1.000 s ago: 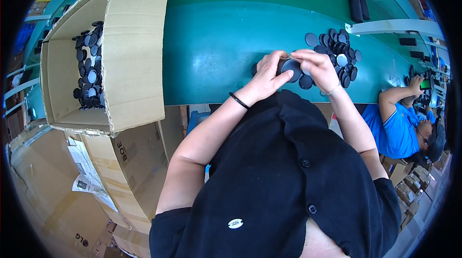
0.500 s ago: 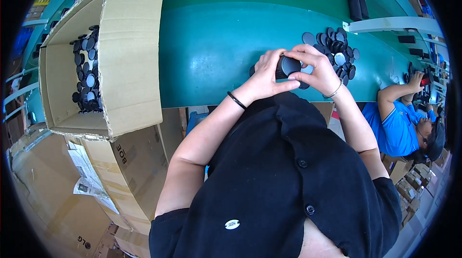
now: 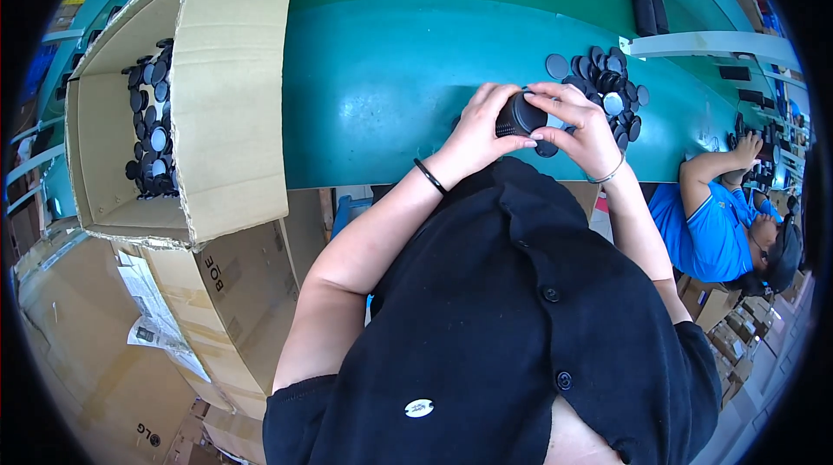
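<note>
Over the near edge of the green table, a short black cylinder (image 3: 519,116) with a ridged side and a smooth round end sits between my two hands. My left hand (image 3: 475,133) wraps its left side, fingers on top and thumb below. From the right, my right hand (image 3: 583,124) grips the rim of the round end with fingers and thumb. Whether a separate cap lies under those fingertips is hidden. Just beyond my right hand, many thin black discs (image 3: 613,83) lie heaped on the table, a few showing a pale face.
To the left stands an open cardboard box (image 3: 230,92) with many black discs (image 3: 154,131) inside. Larger cartons (image 3: 239,291) are below it. A white metal bar (image 3: 711,44) and two black cylinders (image 3: 646,7) are at far right. A co-worker in blue (image 3: 707,235) sits at the right.
The cylinder has tilted slightly in my hands, so more of its ridged side shows. Both hands remain on it. The whole view has shifted a little.
</note>
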Tool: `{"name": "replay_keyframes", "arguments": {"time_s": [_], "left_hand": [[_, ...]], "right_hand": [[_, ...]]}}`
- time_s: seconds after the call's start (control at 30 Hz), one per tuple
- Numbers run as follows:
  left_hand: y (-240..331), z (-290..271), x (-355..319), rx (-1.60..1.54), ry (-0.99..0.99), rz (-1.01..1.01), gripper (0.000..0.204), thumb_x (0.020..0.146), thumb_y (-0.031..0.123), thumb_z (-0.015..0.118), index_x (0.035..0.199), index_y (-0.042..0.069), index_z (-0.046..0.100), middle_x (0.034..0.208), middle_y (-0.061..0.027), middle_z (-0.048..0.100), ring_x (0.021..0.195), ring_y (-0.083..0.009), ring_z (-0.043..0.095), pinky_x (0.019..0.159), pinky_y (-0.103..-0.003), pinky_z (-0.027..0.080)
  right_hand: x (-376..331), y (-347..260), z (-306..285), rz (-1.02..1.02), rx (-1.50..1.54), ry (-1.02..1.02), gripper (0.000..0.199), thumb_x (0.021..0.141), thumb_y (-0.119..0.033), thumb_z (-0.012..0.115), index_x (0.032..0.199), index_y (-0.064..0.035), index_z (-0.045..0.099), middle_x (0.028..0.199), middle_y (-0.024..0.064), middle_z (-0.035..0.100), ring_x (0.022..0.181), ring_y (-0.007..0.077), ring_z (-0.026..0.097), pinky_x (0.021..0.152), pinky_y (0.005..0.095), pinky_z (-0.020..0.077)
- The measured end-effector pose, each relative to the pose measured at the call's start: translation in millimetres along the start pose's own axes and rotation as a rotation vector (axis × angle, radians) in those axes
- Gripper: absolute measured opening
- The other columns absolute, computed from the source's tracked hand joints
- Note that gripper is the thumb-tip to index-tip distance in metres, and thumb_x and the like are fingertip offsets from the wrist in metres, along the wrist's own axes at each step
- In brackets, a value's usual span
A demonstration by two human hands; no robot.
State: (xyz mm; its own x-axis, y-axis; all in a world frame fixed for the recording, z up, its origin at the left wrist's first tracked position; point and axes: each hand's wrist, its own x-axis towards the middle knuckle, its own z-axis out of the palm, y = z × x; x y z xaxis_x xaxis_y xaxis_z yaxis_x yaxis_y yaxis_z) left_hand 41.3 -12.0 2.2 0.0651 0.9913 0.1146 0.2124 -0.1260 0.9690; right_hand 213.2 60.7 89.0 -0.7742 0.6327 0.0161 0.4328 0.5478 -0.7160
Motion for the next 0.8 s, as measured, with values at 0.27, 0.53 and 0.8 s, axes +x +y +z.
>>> {"name": "replay_keyframes", "arguments": {"time_s": [0.27, 0.53, 0.8], "left_hand": [[-0.1, 0.1, -0.8, -0.020, 0.020, -0.001, 0.069, 0.064, 0.030, 0.082, 0.120, 0.005, 0.049, 0.116, -0.0149, 0.050, 0.109, -0.0311, 0.051, 0.092, -0.039, 0.044], [0.7, -1.6, -0.9, -0.019, 0.000, 0.003, 0.068, 0.067, 0.029, 0.081, 0.121, 0.005, 0.048, 0.116, -0.0149, 0.050, 0.109, -0.0314, 0.051, 0.092, -0.039, 0.044], [-11.6, 4.1, -5.5, -0.061, -0.024, 0.027, 0.064, 0.076, 0.036, 0.070, 0.125, 0.008, 0.041, 0.115, -0.0160, 0.052, 0.109, -0.0333, 0.051, 0.095, -0.046, 0.035]], "right_hand": [[3.3, 2.4, -1.8, -0.034, -0.051, -0.071, 0.049, 0.066, -0.006, 0.074, 0.114, -0.0046, 0.064, 0.118, 0.0122, 0.059, 0.107, 0.0284, 0.056, 0.091, 0.0362, 0.0451], [4.4, 1.1, -0.4, -0.067, -0.114, -0.087, 0.049, 0.064, -0.005, 0.074, 0.112, -0.0043, 0.065, 0.115, 0.0120, 0.059, 0.105, 0.0280, 0.056, 0.090, 0.0354, 0.0466], [-3.1, 9.8, 17.5, -0.089, 0.125, 0.001, 0.041, 0.070, -0.010, 0.074, 0.110, -0.0055, 0.066, 0.112, 0.0104, 0.058, 0.098, 0.0233, 0.057, 0.085, 0.0340, 0.0486]]}}
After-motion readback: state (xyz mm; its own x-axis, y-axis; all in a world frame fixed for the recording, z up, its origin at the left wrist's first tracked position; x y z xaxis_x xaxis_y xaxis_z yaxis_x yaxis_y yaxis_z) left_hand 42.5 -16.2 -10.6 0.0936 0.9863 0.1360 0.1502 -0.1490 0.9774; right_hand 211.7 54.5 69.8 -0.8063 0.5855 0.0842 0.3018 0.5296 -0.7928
